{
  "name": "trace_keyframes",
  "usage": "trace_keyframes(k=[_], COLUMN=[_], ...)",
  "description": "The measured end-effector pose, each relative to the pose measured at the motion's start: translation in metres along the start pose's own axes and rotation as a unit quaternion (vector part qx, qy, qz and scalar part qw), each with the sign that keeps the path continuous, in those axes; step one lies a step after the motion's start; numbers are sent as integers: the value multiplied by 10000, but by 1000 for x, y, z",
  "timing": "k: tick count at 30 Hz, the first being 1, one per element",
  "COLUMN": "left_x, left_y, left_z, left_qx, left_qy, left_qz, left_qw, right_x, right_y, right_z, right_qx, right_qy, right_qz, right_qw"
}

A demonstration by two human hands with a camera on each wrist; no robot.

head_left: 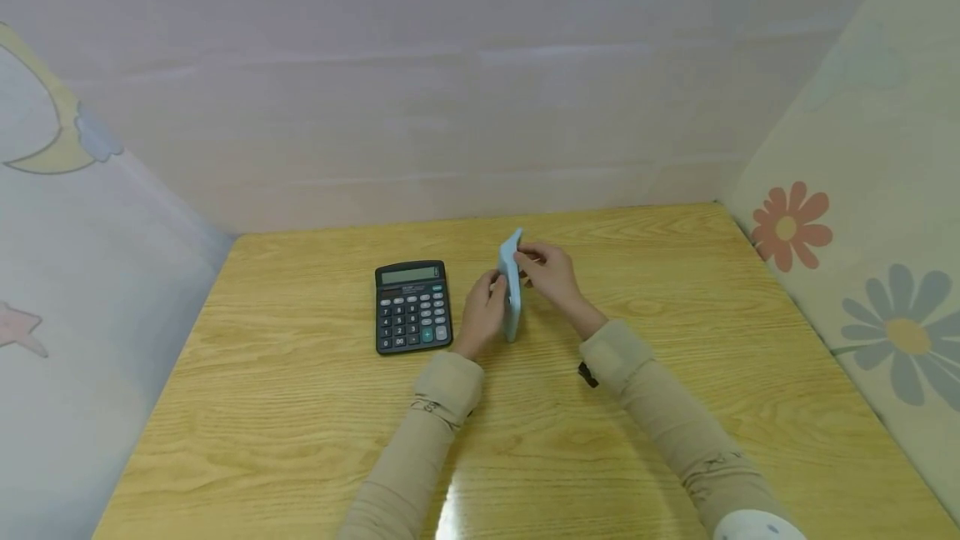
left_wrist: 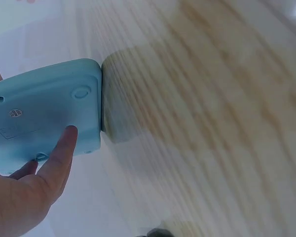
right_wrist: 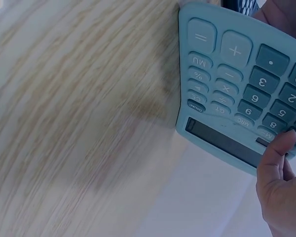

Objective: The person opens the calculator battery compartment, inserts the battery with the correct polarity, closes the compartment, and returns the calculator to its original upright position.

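Note:
A light blue calculator (head_left: 512,294) is held up on its long side edge, at or just above the table. Its plain back (left_wrist: 34,108) faces the left wrist camera, while the keys and dark display (right_wrist: 222,143) show in the right wrist view. My left hand (head_left: 482,315) grips the end near the large plus and equals keys, with fingertips (left_wrist: 69,133) against the back. At the display end, my right hand (head_left: 551,277) pinches the calculator, its thumb (right_wrist: 281,145) on the front beside the keys. A black calculator (head_left: 412,307) lies face up left of my left hand.
The wooden table (head_left: 300,432) carries both calculators. A pale wall (head_left: 480,123) stands behind it. Side panels rise at left and right, the right one printed with flowers (head_left: 786,227). Light glares off the table's front.

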State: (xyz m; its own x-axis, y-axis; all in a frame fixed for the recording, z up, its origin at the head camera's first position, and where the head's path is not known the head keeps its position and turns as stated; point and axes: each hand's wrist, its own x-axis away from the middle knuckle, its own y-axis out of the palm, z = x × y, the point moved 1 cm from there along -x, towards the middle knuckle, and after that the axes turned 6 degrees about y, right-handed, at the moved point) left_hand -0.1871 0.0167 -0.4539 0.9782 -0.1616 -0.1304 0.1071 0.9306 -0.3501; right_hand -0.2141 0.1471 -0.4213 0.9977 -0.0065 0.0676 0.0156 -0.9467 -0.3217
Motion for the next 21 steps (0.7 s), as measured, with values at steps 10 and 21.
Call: trace_keyframes(k=[10,21], left_x=[-2,-2], left_y=[-4,-7], left_z=[-1,-1], left_qx=[124,872], left_qy=[-64,-600], left_qz=[119,102], left_qw=[9998,9943], right_x=[0,-3], right_y=[5,8], right_z=[1,13], right_qx=[-110,74], right_qy=[-27,391], right_qz=[-286,-586], right_qw=[9995,9975])
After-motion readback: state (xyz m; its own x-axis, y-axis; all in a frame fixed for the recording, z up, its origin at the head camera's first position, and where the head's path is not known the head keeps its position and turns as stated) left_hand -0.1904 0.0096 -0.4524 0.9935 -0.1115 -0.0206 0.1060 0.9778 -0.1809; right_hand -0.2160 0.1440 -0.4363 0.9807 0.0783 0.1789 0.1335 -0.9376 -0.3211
